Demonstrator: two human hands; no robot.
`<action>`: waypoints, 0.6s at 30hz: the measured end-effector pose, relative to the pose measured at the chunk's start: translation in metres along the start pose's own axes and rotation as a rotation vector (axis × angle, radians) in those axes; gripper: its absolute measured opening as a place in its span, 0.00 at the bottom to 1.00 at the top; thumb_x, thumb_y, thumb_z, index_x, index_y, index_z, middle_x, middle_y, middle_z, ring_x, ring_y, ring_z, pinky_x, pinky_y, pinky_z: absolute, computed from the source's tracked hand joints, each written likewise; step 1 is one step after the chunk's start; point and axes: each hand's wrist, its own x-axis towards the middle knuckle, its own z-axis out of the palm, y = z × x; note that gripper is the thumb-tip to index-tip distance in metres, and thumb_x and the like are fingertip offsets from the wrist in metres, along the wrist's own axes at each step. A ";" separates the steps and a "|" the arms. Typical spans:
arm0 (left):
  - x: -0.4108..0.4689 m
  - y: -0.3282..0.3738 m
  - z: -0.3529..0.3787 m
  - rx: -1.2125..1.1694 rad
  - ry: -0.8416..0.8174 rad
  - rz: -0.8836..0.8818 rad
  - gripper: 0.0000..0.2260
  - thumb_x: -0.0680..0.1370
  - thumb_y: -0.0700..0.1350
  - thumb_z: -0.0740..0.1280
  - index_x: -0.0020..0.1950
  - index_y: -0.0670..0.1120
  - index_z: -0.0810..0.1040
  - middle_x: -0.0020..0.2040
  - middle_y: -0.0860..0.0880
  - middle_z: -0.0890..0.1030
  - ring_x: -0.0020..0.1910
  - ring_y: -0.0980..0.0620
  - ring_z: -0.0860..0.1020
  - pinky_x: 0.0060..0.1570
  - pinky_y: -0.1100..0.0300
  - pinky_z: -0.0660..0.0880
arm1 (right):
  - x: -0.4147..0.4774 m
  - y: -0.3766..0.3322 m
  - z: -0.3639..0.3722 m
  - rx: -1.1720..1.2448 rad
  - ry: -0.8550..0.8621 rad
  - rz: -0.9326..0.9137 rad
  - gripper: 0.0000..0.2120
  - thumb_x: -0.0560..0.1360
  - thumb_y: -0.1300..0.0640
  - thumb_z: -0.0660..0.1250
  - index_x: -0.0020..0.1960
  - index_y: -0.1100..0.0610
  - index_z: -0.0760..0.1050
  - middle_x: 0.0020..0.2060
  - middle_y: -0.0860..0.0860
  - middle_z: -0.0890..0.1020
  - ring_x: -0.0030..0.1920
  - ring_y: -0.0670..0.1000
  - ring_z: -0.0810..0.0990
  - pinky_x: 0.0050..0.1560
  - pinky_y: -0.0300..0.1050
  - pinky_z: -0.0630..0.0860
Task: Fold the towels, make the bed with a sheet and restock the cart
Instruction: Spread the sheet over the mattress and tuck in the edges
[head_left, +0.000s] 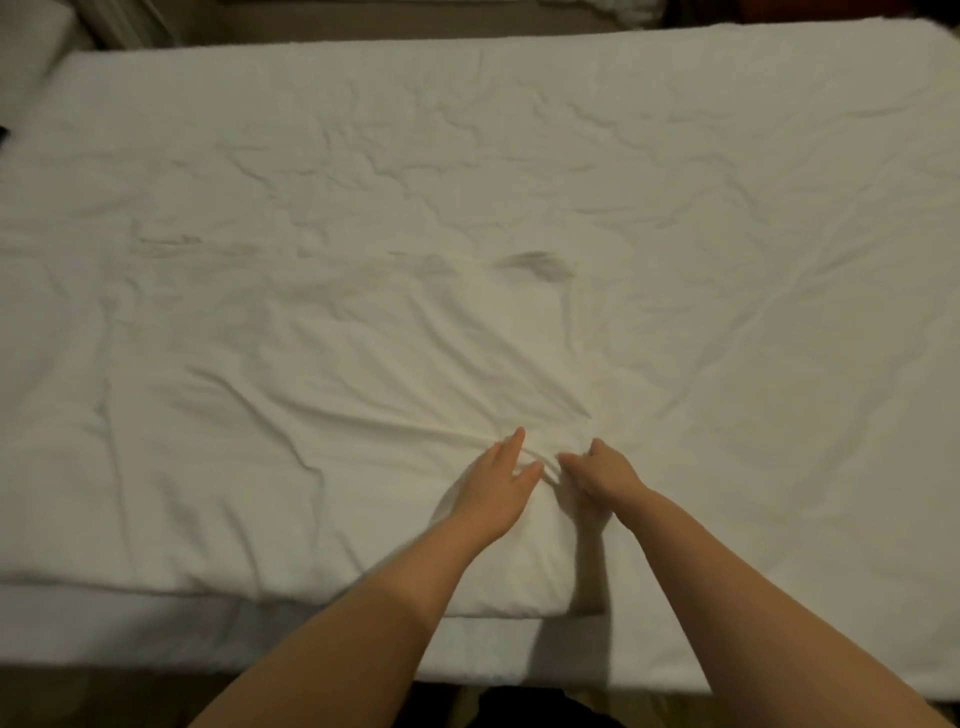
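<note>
A white sheet (467, 208) lies spread over the whole bed, wrinkled across its middle, with creases fanning out from my hands. My left hand (496, 483) rests flat on the sheet near the bed's front edge, fingers straight and pointing away from me. Right beside it, my right hand (597, 470) has its fingers curled down into the cloth and pinches a small ridge of the sheet. The two hands are almost touching. A doubled layer of sheet ends in a folded edge (311, 597) along the front of the bed.
The mattress side (156, 634) shows below the sheet's front edge. A pillow (26, 57) lies at the far left corner. Dark floor and furniture run behind the bed's far edge (363, 21).
</note>
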 end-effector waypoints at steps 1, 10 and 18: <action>-0.004 -0.002 -0.005 -0.033 -0.012 0.006 0.26 0.81 0.57 0.54 0.78 0.53 0.51 0.77 0.49 0.56 0.76 0.50 0.56 0.73 0.54 0.55 | -0.001 -0.004 0.004 -0.035 0.007 0.014 0.19 0.78 0.55 0.62 0.64 0.65 0.71 0.61 0.59 0.77 0.61 0.60 0.75 0.57 0.45 0.69; -0.042 -0.037 -0.092 -0.483 -0.063 -0.081 0.25 0.80 0.60 0.54 0.76 0.61 0.52 0.75 0.52 0.61 0.70 0.49 0.66 0.62 0.50 0.71 | -0.021 -0.086 0.030 0.289 -0.014 -0.022 0.27 0.57 0.56 0.62 0.53 0.68 0.75 0.42 0.62 0.79 0.39 0.57 0.77 0.38 0.49 0.71; -0.105 -0.158 -0.263 -1.108 0.094 -0.123 0.18 0.81 0.58 0.54 0.63 0.50 0.73 0.55 0.51 0.78 0.49 0.53 0.77 0.44 0.57 0.77 | -0.092 -0.327 0.212 -0.032 0.091 -0.396 0.23 0.79 0.54 0.61 0.72 0.59 0.63 0.67 0.57 0.71 0.66 0.56 0.72 0.61 0.42 0.66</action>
